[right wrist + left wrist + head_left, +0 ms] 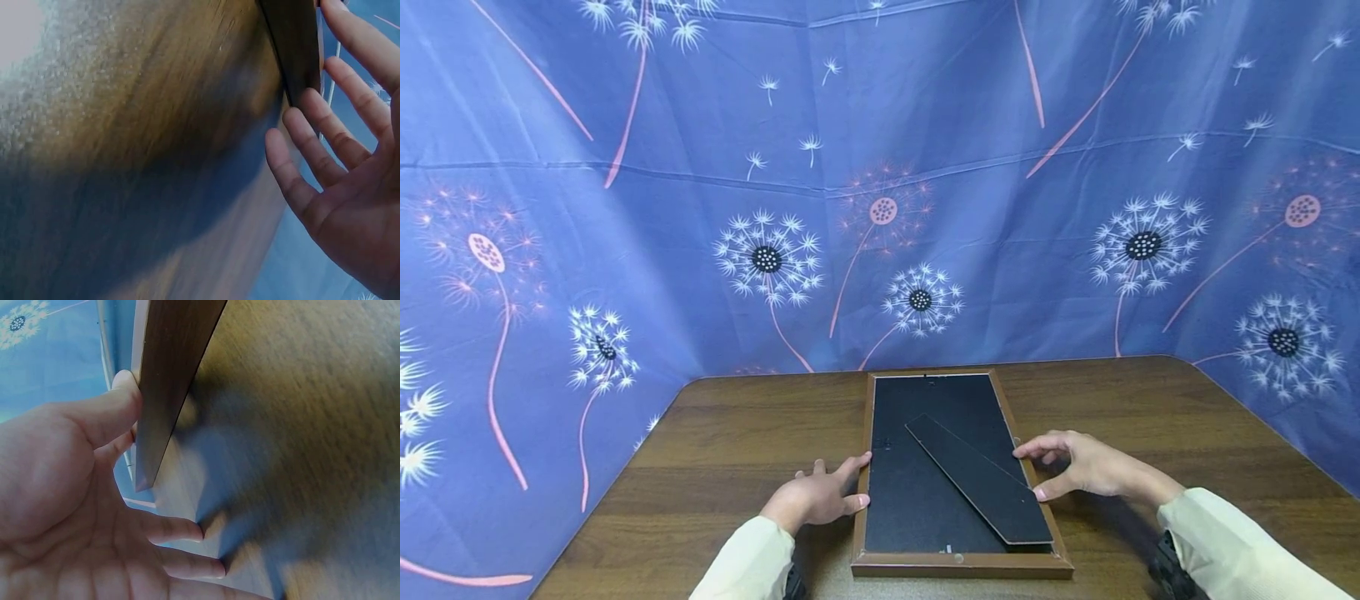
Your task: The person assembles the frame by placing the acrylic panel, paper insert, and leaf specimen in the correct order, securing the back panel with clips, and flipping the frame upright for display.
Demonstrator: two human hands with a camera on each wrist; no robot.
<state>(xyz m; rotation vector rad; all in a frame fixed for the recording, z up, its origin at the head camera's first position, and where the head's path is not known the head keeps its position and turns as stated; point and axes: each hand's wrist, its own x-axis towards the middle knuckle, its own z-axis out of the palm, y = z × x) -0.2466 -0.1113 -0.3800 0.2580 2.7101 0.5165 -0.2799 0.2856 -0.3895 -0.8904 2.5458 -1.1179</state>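
Note:
A brown-edged picture frame [895, 492] lies back side up, showing its black backing. Across that backing runs a black easel stand [981, 483], slanting toward the lower right corner. My left hand [816, 496] touches the left edge with thumb and index finger. In the left wrist view, the other fingers of the left hand [81, 487] spread beside the frame's side [169, 369], down by the table. Opposite it, my right hand [1086, 467] has thumb and fingertips at the right edge. The right wrist view shows the right hand [356, 181] with fingers extended along the frame's side [294, 50].
The frame rests on a brown wood-grain table [737, 450], close to its near side. Behind and at both sides hangs a blue cloth [1000, 250] printed with dandelions, meeting the table's far edge.

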